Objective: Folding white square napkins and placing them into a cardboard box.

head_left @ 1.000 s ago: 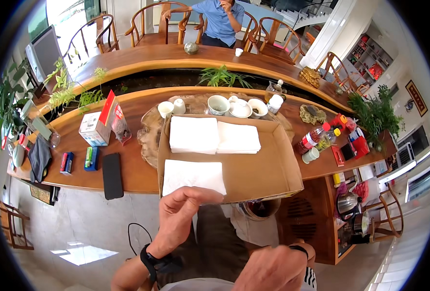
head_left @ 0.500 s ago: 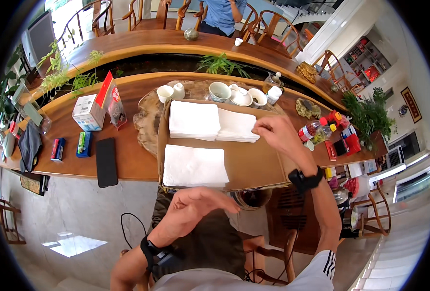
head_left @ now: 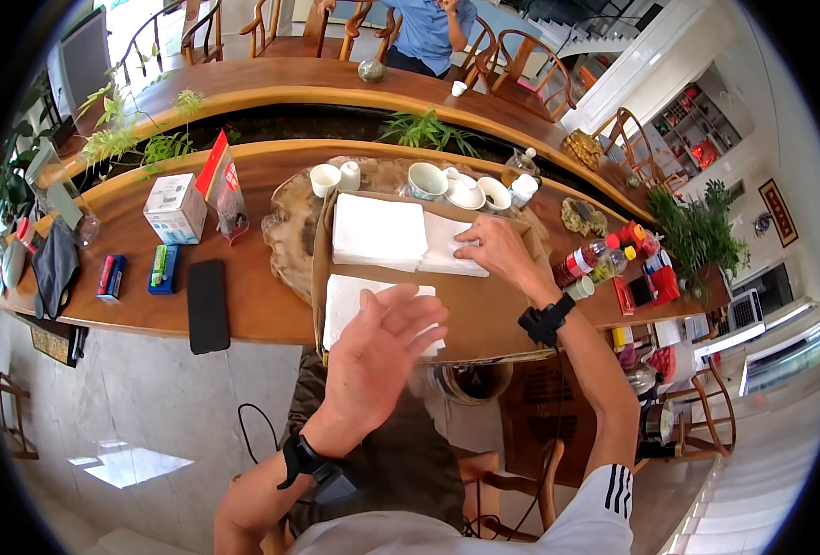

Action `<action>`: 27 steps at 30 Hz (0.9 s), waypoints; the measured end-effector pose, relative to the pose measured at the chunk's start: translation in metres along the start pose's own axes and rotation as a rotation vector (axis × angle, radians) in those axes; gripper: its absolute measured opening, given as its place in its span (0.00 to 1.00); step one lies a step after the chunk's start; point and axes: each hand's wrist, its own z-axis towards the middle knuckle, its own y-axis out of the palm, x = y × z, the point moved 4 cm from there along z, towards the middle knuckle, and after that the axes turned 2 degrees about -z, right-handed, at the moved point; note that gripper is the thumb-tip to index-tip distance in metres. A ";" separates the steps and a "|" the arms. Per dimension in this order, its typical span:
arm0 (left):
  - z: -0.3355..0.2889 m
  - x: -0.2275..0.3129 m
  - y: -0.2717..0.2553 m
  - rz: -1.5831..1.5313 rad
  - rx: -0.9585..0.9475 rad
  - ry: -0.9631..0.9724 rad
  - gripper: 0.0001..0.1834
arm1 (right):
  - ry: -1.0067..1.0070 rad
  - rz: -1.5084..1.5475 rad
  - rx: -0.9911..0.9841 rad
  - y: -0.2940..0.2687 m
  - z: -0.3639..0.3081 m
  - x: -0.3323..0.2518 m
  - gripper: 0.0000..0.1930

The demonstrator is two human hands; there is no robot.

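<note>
Right hand point(head_left: 501, 252) has moved farther onto white napkins point(head_left: 440, 248); left hand point(head_left: 378, 356) opened.

A white to pale grey shirt point(head_left: 410, 535) is worn on the torso, and its short right sleeve point(head_left: 586, 509) is marked with three dark parallel stripes point(head_left: 619, 490). The legs are covered by dark brown trousers point(head_left: 387, 476), in which soft creases are shown. Above the left hand point(head_left: 378, 347), the wrist is circled by a black strap point(head_left: 291, 461), to which a dark grey, box-shaped module point(head_left: 334, 485) is fixed. Above the right hand point(head_left: 498, 250), a chunky black wristband point(head_left: 547, 320) is worn. Both hands and forearms are left bare. Whether a thin dark cable point(head_left: 559, 393) beside the right forearm is joined to that wristband cannot be made out.
</note>
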 end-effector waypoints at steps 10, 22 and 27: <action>-0.001 0.006 -0.007 0.064 -0.108 0.033 0.31 | 0.015 0.048 0.031 -0.005 -0.001 -0.007 0.14; 0.009 0.018 0.009 -0.003 -0.073 0.068 0.31 | 0.050 0.198 0.152 -0.024 -0.010 0.008 0.14; 0.034 0.019 0.019 0.138 0.018 0.082 0.28 | 0.238 0.314 0.132 -0.041 -0.019 -0.003 0.12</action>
